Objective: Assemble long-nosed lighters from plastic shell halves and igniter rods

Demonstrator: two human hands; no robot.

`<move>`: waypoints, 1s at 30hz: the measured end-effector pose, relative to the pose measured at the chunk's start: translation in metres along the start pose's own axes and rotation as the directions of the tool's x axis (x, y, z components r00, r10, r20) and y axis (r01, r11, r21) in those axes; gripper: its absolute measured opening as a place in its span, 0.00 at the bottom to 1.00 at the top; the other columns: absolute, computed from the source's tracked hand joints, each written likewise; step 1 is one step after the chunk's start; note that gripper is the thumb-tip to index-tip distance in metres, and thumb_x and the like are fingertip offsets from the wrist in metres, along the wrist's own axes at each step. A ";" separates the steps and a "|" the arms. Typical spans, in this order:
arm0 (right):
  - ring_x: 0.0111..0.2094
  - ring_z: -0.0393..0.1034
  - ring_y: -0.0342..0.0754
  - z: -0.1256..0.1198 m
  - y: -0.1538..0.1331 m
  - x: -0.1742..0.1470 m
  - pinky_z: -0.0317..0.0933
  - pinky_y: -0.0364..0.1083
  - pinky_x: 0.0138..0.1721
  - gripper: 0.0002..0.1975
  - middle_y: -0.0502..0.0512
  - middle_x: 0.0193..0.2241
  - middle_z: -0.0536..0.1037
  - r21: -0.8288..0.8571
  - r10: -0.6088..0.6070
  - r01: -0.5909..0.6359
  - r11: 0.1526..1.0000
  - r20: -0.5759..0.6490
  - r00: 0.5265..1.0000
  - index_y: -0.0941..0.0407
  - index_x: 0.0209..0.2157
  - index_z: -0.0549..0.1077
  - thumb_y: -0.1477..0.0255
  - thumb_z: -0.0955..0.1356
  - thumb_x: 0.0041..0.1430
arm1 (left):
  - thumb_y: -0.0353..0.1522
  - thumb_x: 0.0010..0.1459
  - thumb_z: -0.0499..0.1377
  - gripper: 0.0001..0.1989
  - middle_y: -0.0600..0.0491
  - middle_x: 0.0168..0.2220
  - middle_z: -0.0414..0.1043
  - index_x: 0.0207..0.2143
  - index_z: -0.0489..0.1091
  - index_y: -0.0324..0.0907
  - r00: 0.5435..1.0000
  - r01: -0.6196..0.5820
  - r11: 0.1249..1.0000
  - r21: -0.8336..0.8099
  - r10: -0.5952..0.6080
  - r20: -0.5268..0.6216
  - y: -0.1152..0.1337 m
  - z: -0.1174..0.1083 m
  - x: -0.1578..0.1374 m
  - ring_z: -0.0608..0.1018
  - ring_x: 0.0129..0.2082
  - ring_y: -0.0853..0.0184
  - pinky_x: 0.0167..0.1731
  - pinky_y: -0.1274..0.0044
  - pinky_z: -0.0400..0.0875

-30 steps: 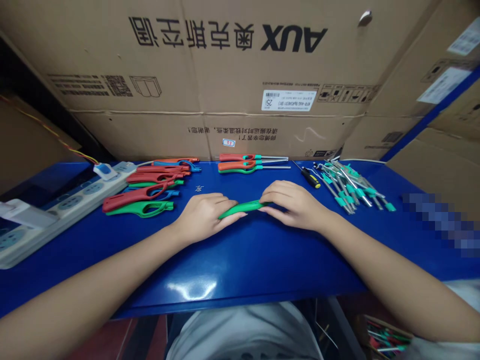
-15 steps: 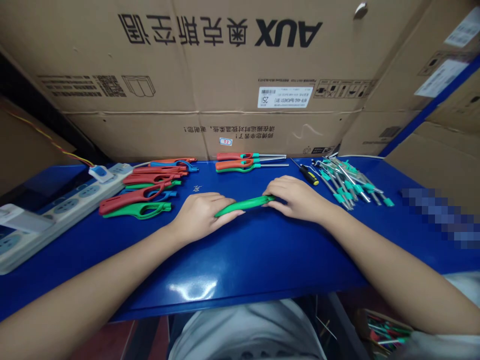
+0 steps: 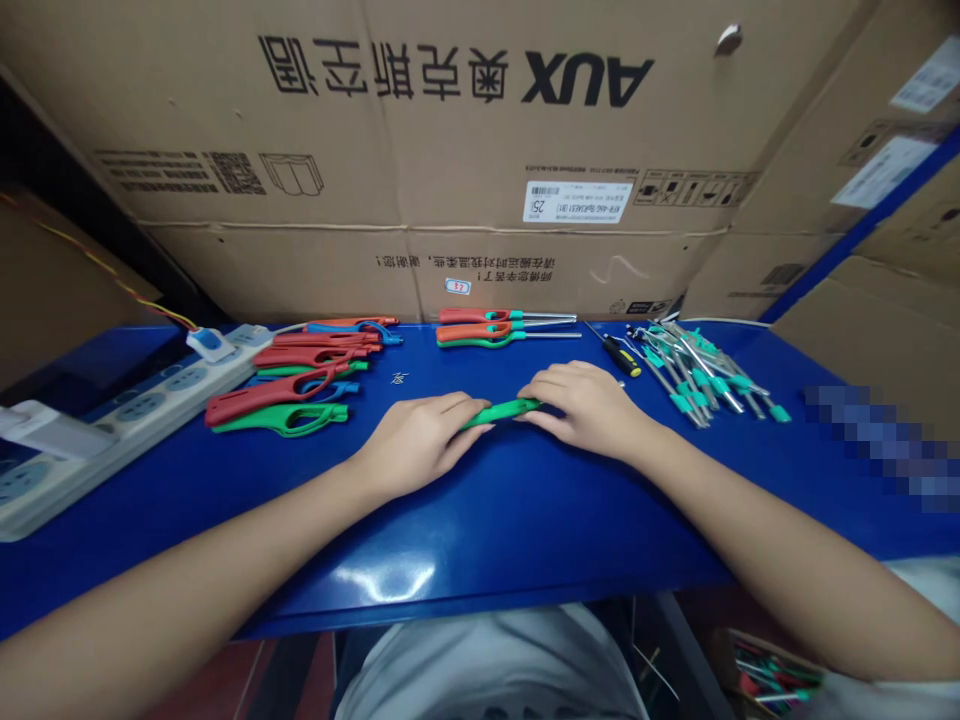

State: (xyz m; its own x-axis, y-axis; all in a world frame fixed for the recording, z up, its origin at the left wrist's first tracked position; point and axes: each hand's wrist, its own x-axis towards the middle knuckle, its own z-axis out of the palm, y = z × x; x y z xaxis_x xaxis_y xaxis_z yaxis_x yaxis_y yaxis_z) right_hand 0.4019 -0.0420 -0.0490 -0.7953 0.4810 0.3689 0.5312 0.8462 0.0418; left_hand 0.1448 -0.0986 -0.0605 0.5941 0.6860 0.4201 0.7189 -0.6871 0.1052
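Observation:
Over the middle of the blue table, a green lighter handle (image 3: 499, 411) is held level between my two hands. My left hand (image 3: 420, 440) is wrapped round its left part, thumb along the near side. At the other end, my right hand (image 3: 585, 405) is closed with fingers and thumb at the handle's tip. A small bright metal bit shows just past the right fingers; the rest of it is hidden by the hand. Beyond the hands lie red, orange and green lighters (image 3: 487, 335) with metal tubes attached.
Several loose lighter handles (image 3: 281, 395) lie at left beside a white power strip (image 3: 161, 405). At right are a black-and-yellow screwdriver (image 3: 622, 355) and a pile of metal lighter tubes (image 3: 697, 370) with teal collars. Cardboard (image 3: 360, 200) walls the back. A box of parts (image 3: 780, 670) stands below the table.
My left hand has slid rightward along the green handle, closer to my right hand, so less of the handle shows. A metal bit now peeks out past the right fingers. The view has shifted slightly.

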 end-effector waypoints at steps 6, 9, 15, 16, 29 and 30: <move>0.41 0.70 0.51 -0.001 0.014 -0.003 0.55 0.49 0.41 0.13 0.57 0.41 0.81 0.037 -0.012 0.013 0.999 -0.032 0.999 0.55 0.42 0.78 0.62 0.66 0.68 | 0.37 0.70 0.52 0.13 0.50 0.43 0.81 0.48 0.73 0.41 1.000 -0.003 0.999 0.038 0.003 -0.022 -0.003 -0.002 0.000 0.83 0.38 0.64 0.33 0.77 0.74; 0.41 0.69 0.51 0.000 0.012 -0.003 0.55 0.49 0.41 0.13 0.57 0.41 0.80 0.061 -0.052 0.054 0.997 -0.027 0.998 0.56 0.43 0.76 0.63 0.65 0.69 | 0.36 0.70 0.52 0.13 0.51 0.42 0.81 0.48 0.73 0.42 1.000 -0.012 0.999 0.036 0.013 -0.025 -0.002 -0.002 0.000 0.83 0.38 0.64 0.32 0.77 0.74; 0.33 0.66 0.50 0.001 0.002 -0.002 0.52 0.50 0.37 0.12 0.54 0.29 0.77 -0.019 -0.154 0.153 0.988 -0.033 0.988 0.57 0.31 0.74 0.68 0.65 0.68 | 0.35 0.70 0.53 0.12 0.52 0.40 0.81 0.46 0.74 0.41 0.999 -0.051 0.999 0.002 0.051 0.000 0.003 -0.002 -0.001 0.82 0.34 0.65 0.31 0.77 0.73; 0.33 0.66 0.50 0.000 0.001 -0.003 0.52 0.50 0.38 0.12 0.54 0.29 0.77 -0.026 -0.157 0.156 0.987 -0.034 0.987 0.57 0.31 0.74 0.69 0.65 0.68 | 0.35 0.69 0.53 0.11 0.52 0.40 0.81 0.46 0.74 0.41 0.999 -0.050 0.999 -0.001 0.050 0.002 0.003 -0.002 -0.001 0.82 0.34 0.66 0.31 0.77 0.72; 0.38 0.70 0.50 0.004 -0.002 -0.001 0.55 0.50 0.42 0.12 0.58 0.35 0.80 0.032 -0.156 0.160 0.987 -0.085 0.984 0.59 0.38 0.76 0.67 0.64 0.70 | 0.35 0.69 0.53 0.12 0.52 0.38 0.81 0.45 0.74 0.41 0.998 -0.064 0.997 0.043 0.065 -0.024 0.001 0.001 -0.001 0.82 0.33 0.66 0.30 0.78 0.71; 0.36 0.70 0.50 0.005 -0.003 -0.001 0.55 0.50 0.41 0.12 0.57 0.33 0.79 0.019 -0.165 0.167 0.986 -0.090 0.982 0.59 0.36 0.76 0.68 0.64 0.70 | 0.35 0.69 0.53 0.12 0.52 0.38 0.81 0.45 0.74 0.41 0.998 -0.064 0.997 0.032 0.065 -0.020 0.001 0.001 0.000 0.82 0.33 0.66 0.30 0.78 0.71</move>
State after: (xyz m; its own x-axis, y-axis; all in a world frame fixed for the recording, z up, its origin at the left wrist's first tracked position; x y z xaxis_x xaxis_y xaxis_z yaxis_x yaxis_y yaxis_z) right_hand 0.3996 -0.0437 -0.0541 -0.8425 0.3124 0.4389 0.3851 0.9189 0.0851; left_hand 0.1458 -0.0994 -0.0617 0.6324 0.6349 0.4439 0.6904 -0.7218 0.0487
